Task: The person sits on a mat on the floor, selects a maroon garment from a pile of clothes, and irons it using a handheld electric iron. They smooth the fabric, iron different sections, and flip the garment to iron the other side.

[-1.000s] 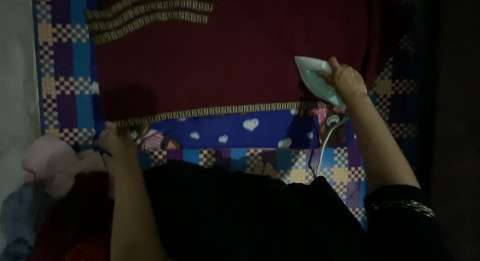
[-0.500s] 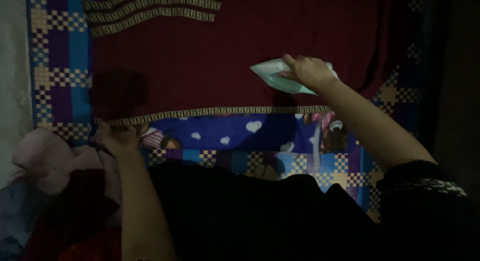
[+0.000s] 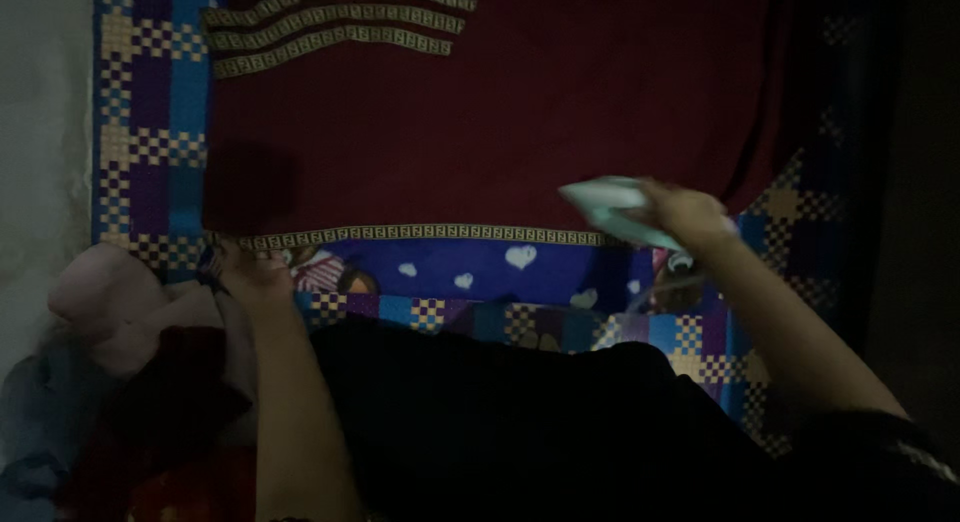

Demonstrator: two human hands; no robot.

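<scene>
Dim room; checked blue/purple blanket point(image 3: 150, 132) spread flat w/ a dark red cloth point(image 3: 560, 112) on top, gold trim along its near edge. Pale wall at left, clothes pile point(image 3: 120, 322) beside it. Right hand point(image 3: 690, 217) reaches fwd, arm extended, fingers clamped on a light green iron point(image 3: 610, 207) at the trim; iron's long axis runs left-right, tip pointing left. Left hand point(image 3: 250, 272) presses cloth's near-left corner; fingers' state unclear.

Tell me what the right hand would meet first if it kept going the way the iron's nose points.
Likely only more maroon cloth: the right hand holds the pale iron pointing left across it, with nothing raised visible that way.
</scene>
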